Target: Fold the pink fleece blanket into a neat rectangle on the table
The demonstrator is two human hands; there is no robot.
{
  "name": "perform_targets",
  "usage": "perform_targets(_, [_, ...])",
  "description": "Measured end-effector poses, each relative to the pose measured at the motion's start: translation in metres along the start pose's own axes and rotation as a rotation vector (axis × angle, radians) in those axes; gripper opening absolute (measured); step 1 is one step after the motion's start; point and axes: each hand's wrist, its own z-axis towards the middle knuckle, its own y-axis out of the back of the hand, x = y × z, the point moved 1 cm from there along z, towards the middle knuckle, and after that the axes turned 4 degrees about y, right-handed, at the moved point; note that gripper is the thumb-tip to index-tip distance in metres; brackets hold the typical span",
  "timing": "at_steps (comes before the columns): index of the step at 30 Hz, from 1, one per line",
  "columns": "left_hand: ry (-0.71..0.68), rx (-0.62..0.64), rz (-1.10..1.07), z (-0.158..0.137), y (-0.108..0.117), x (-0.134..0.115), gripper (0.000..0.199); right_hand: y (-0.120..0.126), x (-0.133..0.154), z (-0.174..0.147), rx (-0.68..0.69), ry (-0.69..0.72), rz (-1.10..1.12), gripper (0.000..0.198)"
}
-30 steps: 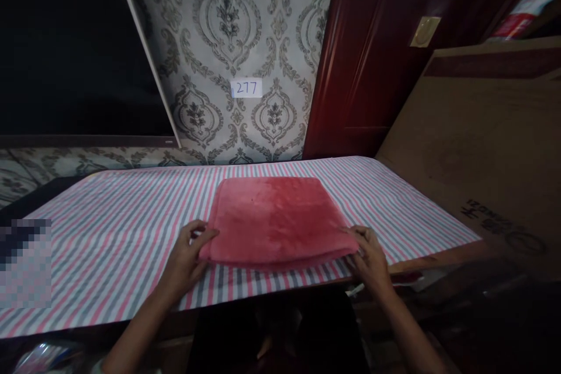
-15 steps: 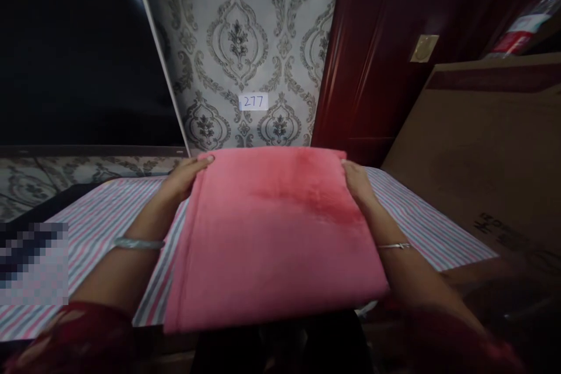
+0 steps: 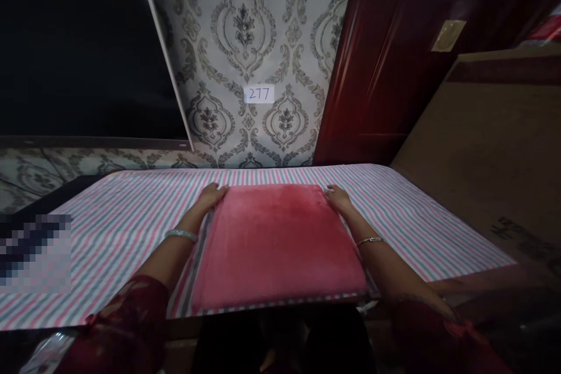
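A folded pink cloth (image 3: 280, 245) with a soft, plush-looking surface lies flat on the striped tablecloth (image 3: 131, 228), close to the table's front edge. My left hand (image 3: 214, 194) holds its far left corner, thumb on the cloth's edge. At the far right corner, my right hand (image 3: 337, 197) grips the opposite edge. The fingers under the cloth are partly hidden. Its top is a deeper red toward the right and middle.
A large dark screen (image 3: 87, 52) stands at the back left. On the right, a big cardboard box (image 3: 482, 146) rises beside the table. Behind are a patterned wall with a paper label (image 3: 259, 93) and a dark red door frame (image 3: 350, 105).
Both hands have lowered the folded pink cloth from above the table down onto the striped tablecloth, farther from me. The view has shifted slightly.
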Motion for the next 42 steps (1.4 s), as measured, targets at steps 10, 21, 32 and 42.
perform_targets(10, [-0.537, 0.075, 0.82, -0.049, -0.082, -0.003, 0.072, -0.059, 0.058, -0.034, 0.167, 0.336, -0.32, 0.053])
perform_targets(21, [-0.543, 0.085, 0.82, -0.041, -0.086, 0.009, 0.075, -0.069, 0.041, -0.032, 0.155, 0.359, -0.287, 0.055])
perform_targets(32, [-0.565, -0.071, 0.82, -0.046, -0.07, 0.007, 0.068, -0.061, 0.044, -0.037, 0.17, 0.331, -0.331, 0.055])
perform_targets(42, [-0.349, 0.048, 0.625, -0.035, -0.05, 0.027, 0.069, -0.061, 0.041, -0.039, 0.172, 0.322, -0.309, 0.056])
